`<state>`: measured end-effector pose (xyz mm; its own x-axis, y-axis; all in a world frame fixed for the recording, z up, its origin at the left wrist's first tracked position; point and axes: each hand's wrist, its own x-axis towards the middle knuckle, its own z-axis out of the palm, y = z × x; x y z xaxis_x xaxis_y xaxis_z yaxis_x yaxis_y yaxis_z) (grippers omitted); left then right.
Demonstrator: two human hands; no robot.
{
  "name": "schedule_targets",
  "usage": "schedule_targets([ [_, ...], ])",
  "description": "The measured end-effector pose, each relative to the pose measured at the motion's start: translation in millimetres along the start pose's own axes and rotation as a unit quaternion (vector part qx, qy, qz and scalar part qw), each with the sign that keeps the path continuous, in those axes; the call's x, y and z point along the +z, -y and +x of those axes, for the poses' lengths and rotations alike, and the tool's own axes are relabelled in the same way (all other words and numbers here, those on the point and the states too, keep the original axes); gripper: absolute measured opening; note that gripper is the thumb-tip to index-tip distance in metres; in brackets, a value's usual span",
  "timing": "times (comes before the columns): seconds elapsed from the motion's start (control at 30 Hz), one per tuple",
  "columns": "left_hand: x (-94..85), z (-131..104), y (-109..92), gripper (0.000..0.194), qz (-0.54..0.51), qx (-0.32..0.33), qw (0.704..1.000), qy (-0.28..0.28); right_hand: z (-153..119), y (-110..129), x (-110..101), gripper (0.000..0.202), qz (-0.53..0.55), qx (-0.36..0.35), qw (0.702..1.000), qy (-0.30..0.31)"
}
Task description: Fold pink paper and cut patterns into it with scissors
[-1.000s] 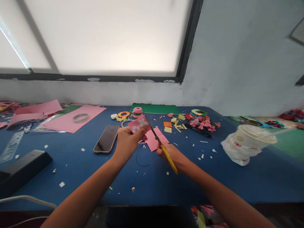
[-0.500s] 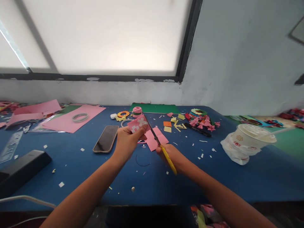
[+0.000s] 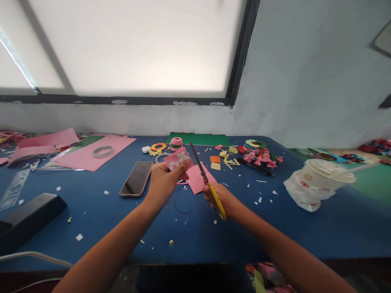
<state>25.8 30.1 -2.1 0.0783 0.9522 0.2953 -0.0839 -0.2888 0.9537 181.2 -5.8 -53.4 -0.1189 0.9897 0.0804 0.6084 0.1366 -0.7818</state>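
Note:
Between its thumb and fingers, my left hand (image 3: 166, 177) pinches a small pink paper piece (image 3: 174, 159) with white squares on it. My right hand (image 3: 220, 195) grips yellow-handled scissors (image 3: 210, 185), whose dark blades point up and away, just right of the held paper and apart from it. The blades look closed. Beneath them lies a creased pink paper square (image 3: 195, 183) on the blue table. Behind my left hand are a pink and green ring stack (image 3: 176, 145) and a roll of tape (image 3: 161, 157), partly hidden.
Left of my hands lies a phone (image 3: 136, 179); farther left are pink sheets (image 3: 88, 154) and a dark box-shaped object (image 3: 33, 217). To the right stand a lidded cup (image 3: 320, 179), paper stars (image 3: 259, 156) and a black pen (image 3: 255, 167). Paper scraps litter the blue table (image 3: 244, 228).
The scissors have come away from the pink paper's edge and shifted slightly right with my right hand. My left hand and the paper stay in place.

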Motion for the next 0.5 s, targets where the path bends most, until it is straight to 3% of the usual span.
schedule_targets([
  [0.37, -3.4, 5.7, 0.1, 0.022, 0.003, 0.009, 1.000, -0.027, -4.4, 5.9, -4.9, 0.046, -0.030, -0.035, 0.997, 0.056],
  [0.5, -4.8, 8.6, -0.3, 0.023, -0.011, 0.008, 0.999, -0.043, -4.4, 3.4, -4.1, 0.049, -0.040, -0.048, 0.997, 0.046],
])
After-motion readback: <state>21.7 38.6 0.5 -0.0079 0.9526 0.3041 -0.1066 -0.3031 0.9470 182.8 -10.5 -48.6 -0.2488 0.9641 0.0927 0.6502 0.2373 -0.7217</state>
